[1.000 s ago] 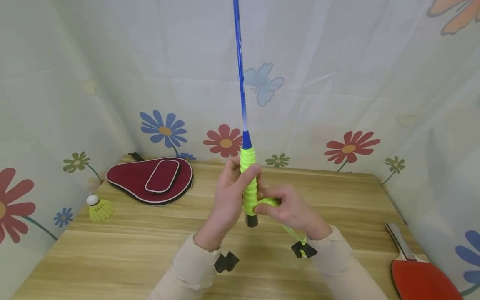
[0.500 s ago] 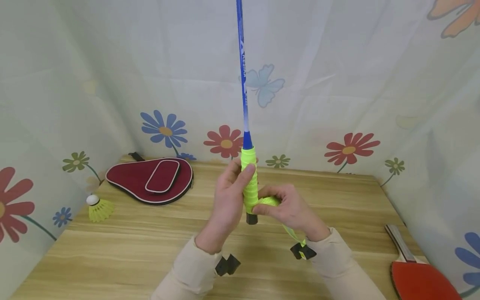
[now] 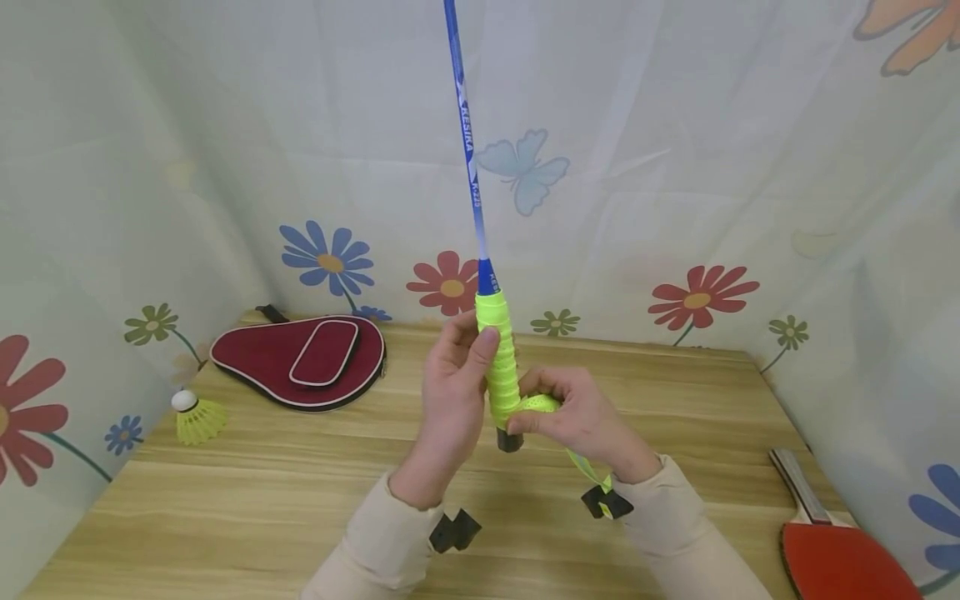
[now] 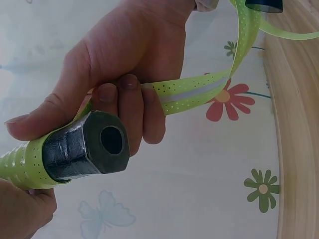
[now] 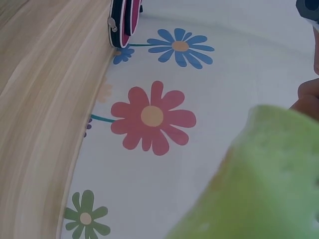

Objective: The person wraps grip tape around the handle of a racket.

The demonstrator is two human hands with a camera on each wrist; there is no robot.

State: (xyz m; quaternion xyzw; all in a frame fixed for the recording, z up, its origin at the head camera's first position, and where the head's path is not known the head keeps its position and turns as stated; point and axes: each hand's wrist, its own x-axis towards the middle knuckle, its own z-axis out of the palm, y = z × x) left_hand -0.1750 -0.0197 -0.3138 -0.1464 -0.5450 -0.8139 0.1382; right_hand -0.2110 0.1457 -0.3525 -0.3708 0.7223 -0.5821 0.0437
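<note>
A badminton racket with a blue shaft stands nearly upright in the head view, its top tilted left and its head out of frame. Yellow-green perforated grip tape wraps its handle, leaving the dark butt end bare. My left hand holds the wrapped handle, thumb across its front. Close to the butt, my right hand pinches the tape, fingers curled round the strip in the left wrist view. The loose tape trails below that hand. Blurred tape covers much of the right wrist view.
A dark red paddle case and a yellow shuttlecock lie on the left of the wooden table. A red table tennis paddle lies at the right front. Flowered curtain surrounds the table.
The racket has turned in my left hand, bringing the shaft's lettering into view. Its top has swung left. Both hands stay nearly in place.
</note>
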